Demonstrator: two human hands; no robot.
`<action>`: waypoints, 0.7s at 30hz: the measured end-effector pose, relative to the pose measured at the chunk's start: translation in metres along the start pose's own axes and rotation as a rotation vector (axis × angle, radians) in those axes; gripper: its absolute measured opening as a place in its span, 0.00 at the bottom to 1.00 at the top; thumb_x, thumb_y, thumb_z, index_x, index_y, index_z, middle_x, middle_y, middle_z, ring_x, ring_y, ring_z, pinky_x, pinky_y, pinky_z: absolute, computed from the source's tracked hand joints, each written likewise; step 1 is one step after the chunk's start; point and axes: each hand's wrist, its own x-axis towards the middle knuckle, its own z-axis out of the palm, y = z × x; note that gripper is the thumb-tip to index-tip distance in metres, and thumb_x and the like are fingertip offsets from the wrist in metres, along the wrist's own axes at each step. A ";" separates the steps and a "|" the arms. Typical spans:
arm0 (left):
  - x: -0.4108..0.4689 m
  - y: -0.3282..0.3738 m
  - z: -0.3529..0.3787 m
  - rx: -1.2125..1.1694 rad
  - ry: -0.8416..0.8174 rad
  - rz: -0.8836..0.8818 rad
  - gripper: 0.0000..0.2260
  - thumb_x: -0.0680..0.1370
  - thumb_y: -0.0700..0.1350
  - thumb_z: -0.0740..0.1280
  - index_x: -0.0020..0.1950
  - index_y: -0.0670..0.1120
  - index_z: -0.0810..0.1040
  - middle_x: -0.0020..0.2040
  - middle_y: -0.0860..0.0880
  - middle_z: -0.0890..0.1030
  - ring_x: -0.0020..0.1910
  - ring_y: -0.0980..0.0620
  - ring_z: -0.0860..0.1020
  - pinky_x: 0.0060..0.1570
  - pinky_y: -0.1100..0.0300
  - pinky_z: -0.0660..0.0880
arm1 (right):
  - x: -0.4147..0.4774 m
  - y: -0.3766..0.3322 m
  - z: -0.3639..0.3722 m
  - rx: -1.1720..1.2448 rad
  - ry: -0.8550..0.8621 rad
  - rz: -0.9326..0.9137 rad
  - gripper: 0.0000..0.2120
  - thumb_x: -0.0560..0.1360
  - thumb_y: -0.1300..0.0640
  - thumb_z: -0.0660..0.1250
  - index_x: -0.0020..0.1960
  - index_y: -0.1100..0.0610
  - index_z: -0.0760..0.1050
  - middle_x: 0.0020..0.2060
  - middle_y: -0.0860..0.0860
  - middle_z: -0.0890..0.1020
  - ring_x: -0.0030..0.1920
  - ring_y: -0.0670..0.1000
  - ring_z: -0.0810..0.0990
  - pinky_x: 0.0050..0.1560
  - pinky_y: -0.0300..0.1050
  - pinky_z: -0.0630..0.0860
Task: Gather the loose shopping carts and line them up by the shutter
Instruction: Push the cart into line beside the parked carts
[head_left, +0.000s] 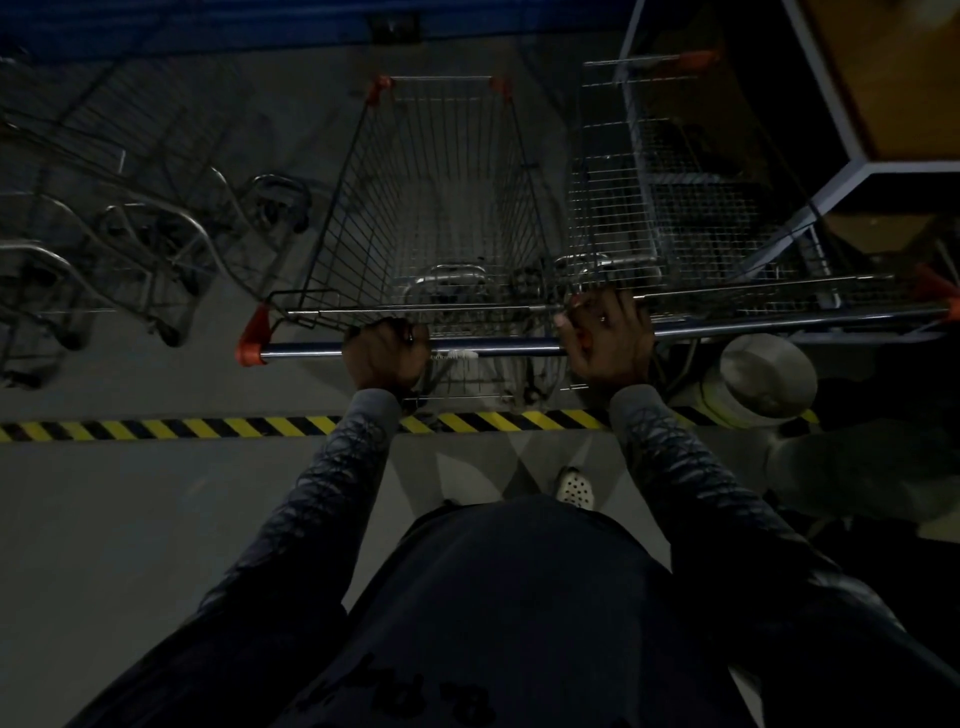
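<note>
A wire shopping cart with orange corner caps stands straight in front of me, its basket empty. My left hand is closed around its chrome handle bar near the left end. My right hand grips the same bar at its right end, fingers reaching over the basket's rear rim. A second cart stands tight against the first on its right. The blue shutter runs along the top of the view, just beyond the carts' fronts.
More carts lie nested at the left, at an angle. A metal-framed counter or shelf rises at the right. Yellow-black hazard tape crosses the grey floor under my wrists. A pale round object sits low at the right.
</note>
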 end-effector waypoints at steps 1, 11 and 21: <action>0.000 0.000 0.001 0.002 -0.003 -0.002 0.23 0.77 0.55 0.54 0.38 0.43 0.83 0.39 0.40 0.84 0.41 0.39 0.82 0.49 0.54 0.71 | 0.000 0.001 0.001 -0.012 -0.003 0.006 0.18 0.82 0.41 0.60 0.49 0.53 0.82 0.54 0.50 0.80 0.56 0.57 0.76 0.52 0.52 0.69; 0.000 0.009 0.006 -0.001 0.006 -0.044 0.26 0.76 0.56 0.51 0.41 0.43 0.84 0.41 0.40 0.84 0.42 0.40 0.82 0.51 0.53 0.72 | 0.003 0.010 0.002 -0.030 0.001 0.005 0.21 0.82 0.40 0.58 0.50 0.53 0.83 0.54 0.51 0.80 0.56 0.57 0.76 0.51 0.52 0.69; 0.003 0.007 0.009 0.029 0.026 0.053 0.23 0.76 0.57 0.56 0.39 0.42 0.83 0.37 0.40 0.83 0.38 0.39 0.81 0.37 0.56 0.63 | 0.003 0.015 0.002 -0.085 0.067 -0.018 0.17 0.81 0.41 0.62 0.46 0.51 0.83 0.54 0.49 0.82 0.57 0.56 0.77 0.56 0.58 0.66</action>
